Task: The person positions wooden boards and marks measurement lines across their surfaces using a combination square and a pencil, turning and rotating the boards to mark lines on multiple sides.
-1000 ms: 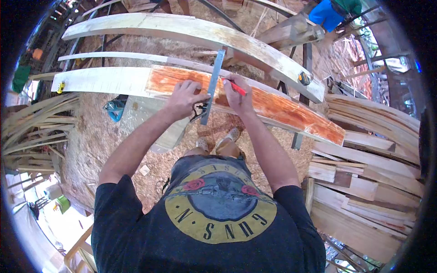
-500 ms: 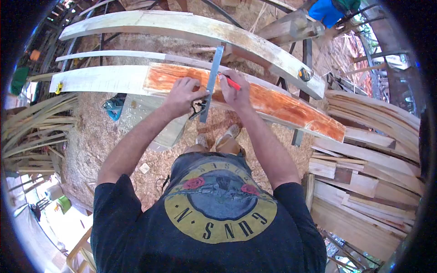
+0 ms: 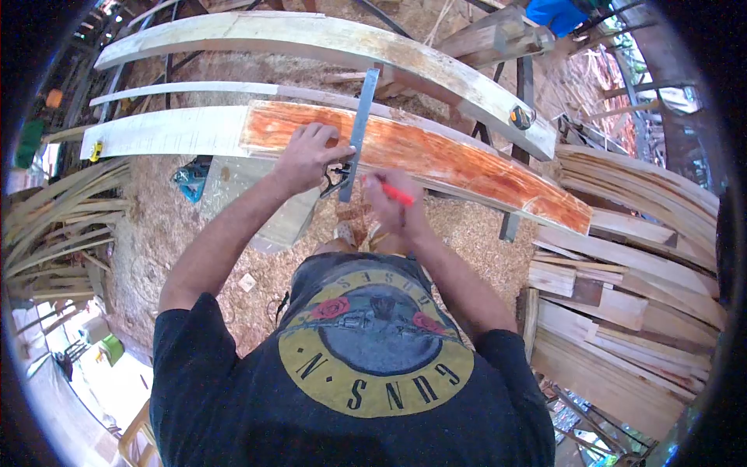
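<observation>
My left hand rests over the near edge of a curved plank, gripping a combination square by its dark head. The square's metal blade lies across the plank, and its far end reaches past the far edge. Reddish-brown colour covers the board's right part; its left part is pale with thin cross lines. Held in my right hand is a red pencil or marker, blurred by motion, just off the near edge to the right of the blade.
A small yellow tape measure sits at the plank's left end. Another tape measure rests on the farther curved beam. Below are a blue power tool and a wooden block. Stacked boards lie at right.
My right hand has drawn the red pencil or marker back from the blade's right side to the near edge. My left hand stays on the square.
</observation>
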Demonstrator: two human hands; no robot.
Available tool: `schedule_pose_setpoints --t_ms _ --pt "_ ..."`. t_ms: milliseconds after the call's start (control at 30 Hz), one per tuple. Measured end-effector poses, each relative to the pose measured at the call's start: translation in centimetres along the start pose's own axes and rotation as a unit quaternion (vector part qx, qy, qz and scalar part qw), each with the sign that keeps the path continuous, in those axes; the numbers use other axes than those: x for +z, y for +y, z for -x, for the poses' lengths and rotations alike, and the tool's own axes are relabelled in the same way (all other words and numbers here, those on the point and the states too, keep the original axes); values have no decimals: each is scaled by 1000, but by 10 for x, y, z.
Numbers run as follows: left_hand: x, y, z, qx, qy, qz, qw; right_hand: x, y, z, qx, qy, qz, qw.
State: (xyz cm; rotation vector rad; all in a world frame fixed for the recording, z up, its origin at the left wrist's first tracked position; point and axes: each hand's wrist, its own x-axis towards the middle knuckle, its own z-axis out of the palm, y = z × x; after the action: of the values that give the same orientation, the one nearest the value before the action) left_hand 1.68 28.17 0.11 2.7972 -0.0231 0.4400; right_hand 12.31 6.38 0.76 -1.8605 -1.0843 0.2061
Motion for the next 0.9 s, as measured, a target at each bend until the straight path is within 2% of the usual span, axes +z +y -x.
schedule_pose_setpoints --t_ms 33,133,333,433,833,900 --pt "-1 0 0 2 -1 -6 1000 3 5 -10 -4 49 -16 999" --pt "-1 -2 0 3 -15 -8 1000 2 18 -48 40 94 -93 990" --pt "-4 0 -2 4 -11 -16 1000 8 36 -77 -15 101 -66 993" --pt "-4 0 -3 0 -16 -10 1000 12 46 -81 -62 85 -39 994" --pt "0 -3 1 8 -4 -14 1000 10 38 -76 -66 43 -30 996" --pt "1 -5 -1 7 -10 -22 1000 6 30 -55 -125 14 1 992"
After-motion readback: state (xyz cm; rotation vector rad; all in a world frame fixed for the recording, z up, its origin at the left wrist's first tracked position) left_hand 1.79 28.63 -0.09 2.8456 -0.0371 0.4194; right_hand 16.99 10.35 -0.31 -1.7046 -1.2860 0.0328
